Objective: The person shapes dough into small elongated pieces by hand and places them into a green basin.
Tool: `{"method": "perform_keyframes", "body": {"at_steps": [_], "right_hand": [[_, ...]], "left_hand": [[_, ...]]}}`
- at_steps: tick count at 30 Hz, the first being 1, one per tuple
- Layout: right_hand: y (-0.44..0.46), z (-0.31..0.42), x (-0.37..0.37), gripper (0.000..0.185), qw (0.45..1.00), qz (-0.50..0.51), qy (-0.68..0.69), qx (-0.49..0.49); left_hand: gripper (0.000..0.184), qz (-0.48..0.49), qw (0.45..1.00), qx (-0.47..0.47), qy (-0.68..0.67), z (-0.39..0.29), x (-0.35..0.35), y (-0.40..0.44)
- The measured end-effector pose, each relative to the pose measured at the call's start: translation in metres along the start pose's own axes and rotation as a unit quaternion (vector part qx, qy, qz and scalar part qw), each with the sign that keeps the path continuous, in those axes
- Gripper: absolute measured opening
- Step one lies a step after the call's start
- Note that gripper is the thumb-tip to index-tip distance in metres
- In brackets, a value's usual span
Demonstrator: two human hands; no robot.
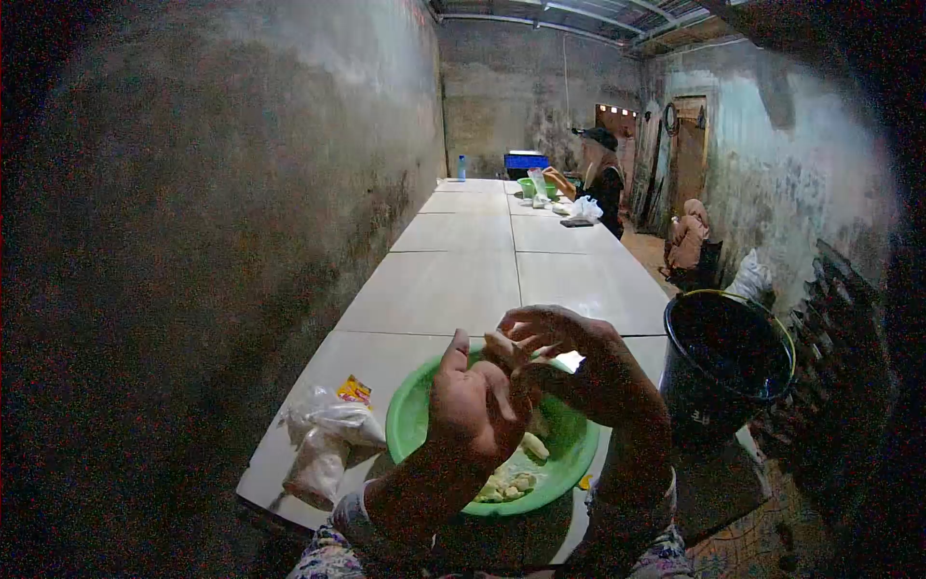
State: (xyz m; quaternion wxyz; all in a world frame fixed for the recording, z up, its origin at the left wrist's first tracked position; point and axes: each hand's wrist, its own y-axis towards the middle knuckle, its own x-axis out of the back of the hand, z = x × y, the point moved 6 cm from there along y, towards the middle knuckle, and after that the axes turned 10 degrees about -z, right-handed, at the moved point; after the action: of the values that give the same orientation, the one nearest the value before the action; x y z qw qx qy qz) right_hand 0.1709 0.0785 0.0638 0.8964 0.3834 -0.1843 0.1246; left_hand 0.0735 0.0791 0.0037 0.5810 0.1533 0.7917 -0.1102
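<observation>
A green basin (pixel 567 473) stands on the near end of the white tiled table (pixel 453 280), with pale yellow pieces (pixel 509 482) in its bottom. Above the basin, my left hand (pixel 475 400) has its palm turned up and its thumb raised. My right hand (pixel 555 347) reaches across over it, fingers bent and spread near the left fingers. A pale piece (pixel 499 345) shows between the two hands; which fingers hold it is unclear. Left of the basin lie clear plastic bags of white powder (pixel 323 449) and a yellow-red packet (pixel 354 390).
A black bucket (pixel 728 352) stands right of the table. Farther back are a person in a dark cap (pixel 603 179) beside another green bowl (pixel 527 187), a blue crate (pixel 526 162), a bottle (pixel 461 168) and a seated person (pixel 688 241). A wall borders the left side.
</observation>
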Motion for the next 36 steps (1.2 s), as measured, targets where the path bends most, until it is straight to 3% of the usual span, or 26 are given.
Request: {"method": "perform_keyframes", "body": {"at_steps": [2,4,8,12,13,14,15,16,17,19,22,23,24,25,26,27,28,29,30,31,32,33,34,35,36], "right_hand": [[-0.002,0.0,-0.008,0.047,0.999,-0.011,-0.039,-0.001],[0.0,-0.003,-0.008,0.051,0.998,-0.027,0.036,-0.049],[0.002,-0.001,-0.007,0.05,0.999,-0.033,0.003,-0.017],[0.002,0.001,-0.005,0.047,0.998,-0.041,-0.033,-0.024],[0.002,0.003,-0.005,0.047,0.998,-0.042,-0.033,-0.025],[0.001,0.01,-0.005,0.046,0.999,-0.039,-0.026,0.008],[0.001,0.015,-0.005,0.046,0.998,-0.037,-0.02,0.042],[0.002,0.013,-0.003,0.046,0.998,-0.038,-0.021,0.044],[0.004,0.011,0.004,0.044,0.992,-0.08,-0.065,0.072],[0.005,0.008,0.013,0.042,0.984,-0.139,-0.088,0.06],[0.011,-0.016,0.009,0.056,0.966,-0.228,-0.1,0.069],[0.011,-0.021,-0.005,0.068,0.971,-0.169,-0.166,0.013],[0.012,-0.024,-0.02,0.07,0.993,-0.086,-0.078,-0.014],[0.014,-0.012,-0.028,0.07,0.993,-0.088,-0.077,-0.012],[0.011,0.014,-0.04,0.074,0.994,-0.064,-0.063,0.058],[0.005,0.038,-0.05,0.08,0.991,-0.041,-0.047,0.121],[-0.004,0.05,-0.057,0.086,0.983,-0.019,-0.03,0.18],[-0.005,0.036,-0.056,0.086,0.985,-0.023,-0.026,0.17],[0.0,0.012,-0.046,0.077,0.977,-0.092,-0.095,0.168],[0.006,-0.012,-0.033,0.073,0.959,-0.16,-0.165,0.166],[0.01,-0.025,-0.015,0.077,0.933,-0.223,-0.231,0.165],[-0.003,-0.001,-0.003,0.086,0.856,-0.228,-0.285,0.365],[0.001,-0.009,-0.001,0.071,0.874,-0.239,-0.307,0.292],[0.0,-0.016,-0.008,0.072,0.928,-0.176,-0.27,0.187],[0.001,-0.006,-0.019,0.073,0.964,-0.111,-0.228,0.078]], "left_hand": [[0.057,0.005,1.0,0.023,0.007,0.001,0.004,0.0],[0.054,0.047,0.998,0.036,-0.022,0.002,-0.001,0.001],[0.041,0.066,0.998,-0.005,0.025,-0.002,-0.003,0.009],[0.037,0.146,0.987,0.023,-0.056,0.001,-0.005,0.005],[0.04,0.124,0.97,-0.105,0.181,-0.006,-0.01,-0.004],[0.043,0.092,0.881,-0.224,0.406,-0.011,-0.014,-0.011],[0.043,0.092,0.881,-0.223,0.406,-0.013,-0.013,-0.009],[0.045,0.079,0.964,-0.132,0.216,-0.014,-0.008,-0.002],[0.047,0.063,0.997,-0.034,0.016,-0.012,-0.005,0.003],[0.049,0.056,0.998,-0.026,0.033,-0.011,-0.01,0.0],[0.055,0.067,0.997,0.031,0.028,0.01,-0.004,0.004],[0.059,0.068,0.996,0.05,0.007,0.022,-0.005,0.002],[0.064,0.07,0.995,0.065,-0.013,0.028,-0.005,0.0],[0.065,0.117,0.986,-0.064,0.1,0.013,-0.009,-0.002],[0.066,0.16,0.946,-0.191,0.209,0.001,-0.014,-0.006],[0.069,0.175,0.938,-0.272,0.122,-0.009,-0.012,-0.004],[0.075,0.133,0.913,-0.339,0.183,-0.009,-0.005,-0.007],[0.077,0.185,0.954,-0.198,0.127,-0.001,-0.002,-0.006],[0.08,0.234,0.968,-0.054,0.065,0.007,-0.015,-0.017],[0.079,0.09,0.995,-0.011,0.044,0.018,-0.023,-0.03],[0.079,0.086,0.995,-0.01,0.045,0.022,-0.027,-0.033],[0.078,0.094,0.995,0.02,-0.003,0.029,-0.029,-0.036],[0.077,0.103,0.992,0.051,-0.05,0.033,-0.03,-0.037],[0.076,0.045,0.977,0.106,-0.182,0.038,-0.021,-0.031],[0.076,0.044,0.977,0.108,-0.18,0.042,-0.012,-0.017]]}}
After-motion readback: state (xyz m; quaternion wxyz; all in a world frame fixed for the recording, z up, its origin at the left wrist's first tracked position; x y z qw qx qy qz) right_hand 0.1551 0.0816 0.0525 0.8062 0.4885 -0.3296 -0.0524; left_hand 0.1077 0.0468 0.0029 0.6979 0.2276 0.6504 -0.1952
